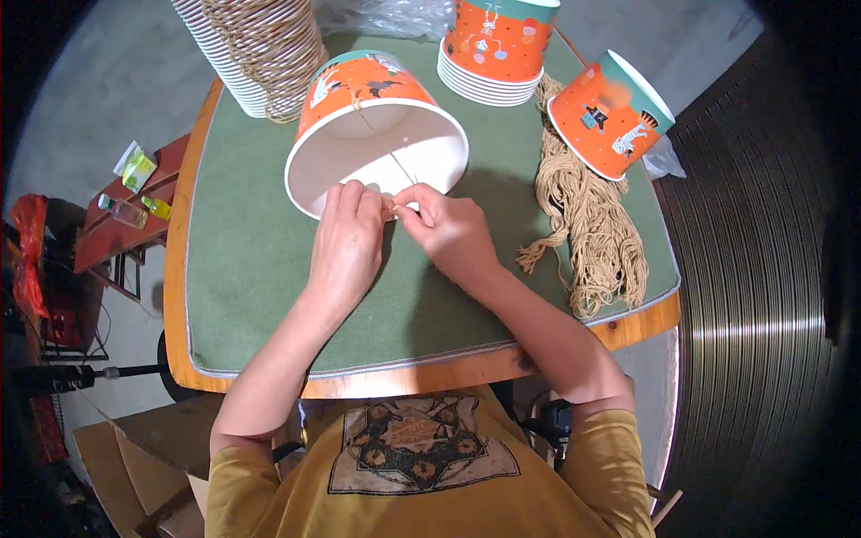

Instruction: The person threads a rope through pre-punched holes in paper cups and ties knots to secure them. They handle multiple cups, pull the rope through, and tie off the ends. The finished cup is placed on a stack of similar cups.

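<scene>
An orange and green paper bucket [368,85] with printed figures lies on its side, its white mouth turned toward me. A thin tan cord [387,148] is fastened at the upper rim and runs across the opening to the near rim. There my left hand [350,233] and my right hand [446,229] meet, fingertips pinched together on the cord's end. The fingers hide the exact spot where the cord meets the rim. To the right of my hands lies a thick bundle of tan cords [587,215].
A tall stack of nested buckets [233,72] draped with cords stands far left. Another bucket stack [489,67] stands at the back, with a single bucket [610,117] tilted on the cord bundle. Green cloth [242,296] covers the wooden-edged table. A red bench [126,224] holds small bottles.
</scene>
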Action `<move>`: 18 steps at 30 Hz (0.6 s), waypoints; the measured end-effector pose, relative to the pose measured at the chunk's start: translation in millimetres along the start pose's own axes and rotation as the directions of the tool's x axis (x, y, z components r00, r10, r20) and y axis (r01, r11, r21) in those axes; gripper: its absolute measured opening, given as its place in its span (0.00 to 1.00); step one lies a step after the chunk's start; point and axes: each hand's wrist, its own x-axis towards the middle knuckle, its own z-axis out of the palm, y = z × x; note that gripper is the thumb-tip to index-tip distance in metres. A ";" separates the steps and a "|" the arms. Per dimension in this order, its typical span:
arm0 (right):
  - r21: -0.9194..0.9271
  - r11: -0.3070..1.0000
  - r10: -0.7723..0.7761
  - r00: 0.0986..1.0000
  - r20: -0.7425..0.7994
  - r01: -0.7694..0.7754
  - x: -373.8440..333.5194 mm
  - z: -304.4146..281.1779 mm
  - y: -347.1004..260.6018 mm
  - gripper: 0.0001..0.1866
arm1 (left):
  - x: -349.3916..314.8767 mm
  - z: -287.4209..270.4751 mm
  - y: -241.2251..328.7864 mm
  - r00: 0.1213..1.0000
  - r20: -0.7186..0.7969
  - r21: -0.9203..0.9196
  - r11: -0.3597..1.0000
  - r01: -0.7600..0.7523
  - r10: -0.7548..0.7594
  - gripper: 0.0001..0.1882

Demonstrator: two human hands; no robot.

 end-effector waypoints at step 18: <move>0.108 0.976 0.172 0.972 0.158 -0.190 7.6 -7.4 0.4 0.12 | -3.4 -0.9 2.8 0.998 0.039 -0.079 0.996 0.050 -0.047 0.10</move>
